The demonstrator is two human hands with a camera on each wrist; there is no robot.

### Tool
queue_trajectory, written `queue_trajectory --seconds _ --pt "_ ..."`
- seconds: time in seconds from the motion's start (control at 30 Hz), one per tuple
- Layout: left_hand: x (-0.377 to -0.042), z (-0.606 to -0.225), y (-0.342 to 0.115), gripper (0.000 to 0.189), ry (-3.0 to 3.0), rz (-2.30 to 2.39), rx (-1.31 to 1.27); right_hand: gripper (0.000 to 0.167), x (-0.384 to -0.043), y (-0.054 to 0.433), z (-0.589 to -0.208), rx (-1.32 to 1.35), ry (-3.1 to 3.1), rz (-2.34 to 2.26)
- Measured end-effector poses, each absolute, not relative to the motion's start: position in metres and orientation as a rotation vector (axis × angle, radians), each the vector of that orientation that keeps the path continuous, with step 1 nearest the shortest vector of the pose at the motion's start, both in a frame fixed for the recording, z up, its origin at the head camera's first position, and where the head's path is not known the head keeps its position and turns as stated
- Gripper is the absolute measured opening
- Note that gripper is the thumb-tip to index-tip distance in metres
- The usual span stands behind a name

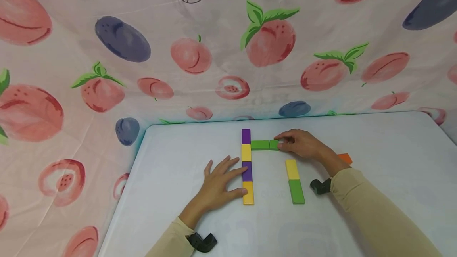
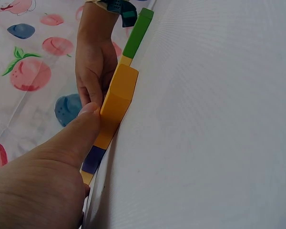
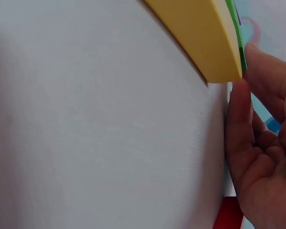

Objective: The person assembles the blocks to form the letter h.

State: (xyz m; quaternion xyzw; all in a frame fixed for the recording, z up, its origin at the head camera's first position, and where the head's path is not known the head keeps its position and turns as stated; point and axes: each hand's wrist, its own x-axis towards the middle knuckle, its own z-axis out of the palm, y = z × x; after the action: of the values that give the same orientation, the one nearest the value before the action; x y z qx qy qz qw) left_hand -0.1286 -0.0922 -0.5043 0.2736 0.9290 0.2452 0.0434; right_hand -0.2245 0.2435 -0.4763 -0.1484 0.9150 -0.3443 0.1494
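Observation:
A straight column on the table has a purple block, a yellow block, a second purple block and a second yellow block. My left hand touches its left side with spread fingers, the thumb on the nearest yellow block. From the upper part of the column, a green block runs rightward, with another green block end to end. My right hand pinches that outer green block at its right end; the fingers partly hide it.
Right of the column, a separate yellow block lies end to end with a green block, slightly slanted. An orange block lies partly behind the right forearm. Fruit-patterned cloth rises behind the white table.

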Motion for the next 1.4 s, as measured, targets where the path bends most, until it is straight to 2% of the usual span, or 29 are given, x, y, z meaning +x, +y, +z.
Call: queue_trajectory --seconds 0.2,0.53,0.77,1.03,1.4 --pt "-0.129 -0.503 -0.092 0.064 2.839 0.764 0.851 0.041 -0.226 0.248 -0.477 -0.369 2.586 -1.038" --pt "-0.130 -0.506 -0.093 0.064 2.836 0.749 0.836 0.027 -0.212 0.263 -0.466 -0.168 2.694 -1.255" --pt "-0.129 -0.506 -0.093 0.064 2.839 0.755 0.837 0.028 -0.204 0.291 -0.453 -0.101 2.885 -1.054" --pt "-0.129 -0.506 -0.093 0.064 2.831 0.758 0.824 0.039 -0.203 0.316 -0.452 -0.191 2.829 -0.761" --pt "-0.130 -0.510 -0.094 0.064 2.833 0.756 0.827 0.052 -0.199 0.332 -0.463 -0.131 2.742 -0.816"
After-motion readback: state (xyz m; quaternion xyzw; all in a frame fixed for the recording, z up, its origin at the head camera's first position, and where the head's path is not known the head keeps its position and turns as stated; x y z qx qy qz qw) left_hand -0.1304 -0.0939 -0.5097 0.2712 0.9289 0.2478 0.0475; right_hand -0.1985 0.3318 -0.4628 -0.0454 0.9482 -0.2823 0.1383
